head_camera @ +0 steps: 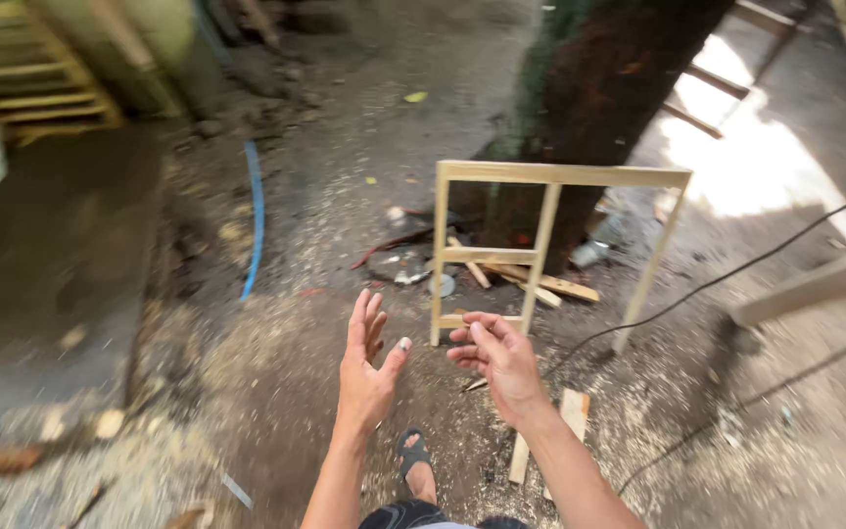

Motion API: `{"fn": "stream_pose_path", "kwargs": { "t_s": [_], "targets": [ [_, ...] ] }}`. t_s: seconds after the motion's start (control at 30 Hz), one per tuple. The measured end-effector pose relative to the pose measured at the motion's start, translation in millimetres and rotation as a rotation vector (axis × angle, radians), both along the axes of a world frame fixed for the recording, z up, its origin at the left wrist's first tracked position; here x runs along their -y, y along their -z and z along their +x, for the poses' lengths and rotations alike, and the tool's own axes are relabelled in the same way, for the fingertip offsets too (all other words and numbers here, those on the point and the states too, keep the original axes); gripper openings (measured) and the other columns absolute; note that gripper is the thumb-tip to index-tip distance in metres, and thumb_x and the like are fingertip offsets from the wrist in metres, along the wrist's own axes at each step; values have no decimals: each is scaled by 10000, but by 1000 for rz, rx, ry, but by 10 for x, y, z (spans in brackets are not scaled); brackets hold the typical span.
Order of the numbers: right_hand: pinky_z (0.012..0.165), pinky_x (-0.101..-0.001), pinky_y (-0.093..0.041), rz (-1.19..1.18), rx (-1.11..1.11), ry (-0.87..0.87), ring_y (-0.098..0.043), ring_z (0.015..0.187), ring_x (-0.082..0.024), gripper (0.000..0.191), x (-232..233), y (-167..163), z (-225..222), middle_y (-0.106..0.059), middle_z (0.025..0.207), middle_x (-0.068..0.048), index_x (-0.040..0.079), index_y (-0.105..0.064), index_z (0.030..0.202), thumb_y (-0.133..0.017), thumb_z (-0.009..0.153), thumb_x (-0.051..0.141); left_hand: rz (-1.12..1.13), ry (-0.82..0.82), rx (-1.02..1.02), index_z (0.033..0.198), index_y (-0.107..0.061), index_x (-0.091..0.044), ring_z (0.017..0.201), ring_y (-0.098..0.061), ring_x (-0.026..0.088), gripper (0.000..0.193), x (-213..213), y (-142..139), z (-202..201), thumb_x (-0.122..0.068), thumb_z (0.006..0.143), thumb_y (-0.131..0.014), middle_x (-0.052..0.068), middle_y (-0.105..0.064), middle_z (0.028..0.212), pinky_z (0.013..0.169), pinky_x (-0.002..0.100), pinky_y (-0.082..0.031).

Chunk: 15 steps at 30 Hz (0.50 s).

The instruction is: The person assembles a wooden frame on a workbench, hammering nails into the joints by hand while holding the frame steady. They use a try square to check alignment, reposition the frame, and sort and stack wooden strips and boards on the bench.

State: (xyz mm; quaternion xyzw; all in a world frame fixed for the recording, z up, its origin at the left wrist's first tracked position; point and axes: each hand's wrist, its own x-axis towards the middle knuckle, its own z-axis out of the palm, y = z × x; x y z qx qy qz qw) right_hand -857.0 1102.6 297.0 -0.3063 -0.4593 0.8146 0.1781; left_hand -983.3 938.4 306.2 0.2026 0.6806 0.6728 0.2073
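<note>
A light wooden frame (544, 176) with thin slats stands upright on the dirt ground, leaning against a dark tree trunk (599, 88). My left hand (366, 364) is raised in front of me with fingers spread and nothing in it, a little left of the frame's bottom corner. My right hand (497, 355) hovers close to the frame's lower left crossbar, fingers curled loosely, holding nothing. My foot in a dark sandal (413, 458) shows below the hands.
Loose wood offcuts (545, 284) lie at the trunk's base, and a short plank (572, 411) lies by my right forearm. A black cable (707, 286) runs across the ground on the right. A blue hose (255, 211) lies left. Stacked wooden frames (22, 69) stand at the far left.
</note>
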Motion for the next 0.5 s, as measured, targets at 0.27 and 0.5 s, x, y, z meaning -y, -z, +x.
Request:
{"fn": "stream_pose_path", "kwargs": {
  "t_s": [0.27, 0.5],
  "targets": [
    [790, -363, -588, 66, -170, -275, -730, 872, -222, 265, 1123, -311, 612, -725, 1033, -130, 9, -618, 1219, -580, 1015, 173, 79, -179, 21, 1615, -259, -174, 1493, -402, 280, 899, 1413, -212, 1209, -158, 837, -709, 94, -383, 1642, 1153, 464, -422],
    [773, -357, -605, 101, -180, -544, -732, 843, -215, 259, 2312, -668, 980, -730, 1018, -131, 2, -624, 1218, -564, 1015, 153, 20, -437, -104, 1608, -252, -160, 1499, -409, 329, 841, 2663, -591, 2074, -170, 892, -694, 134, -394, 1641, 1190, 472, -356]
  ]
}}
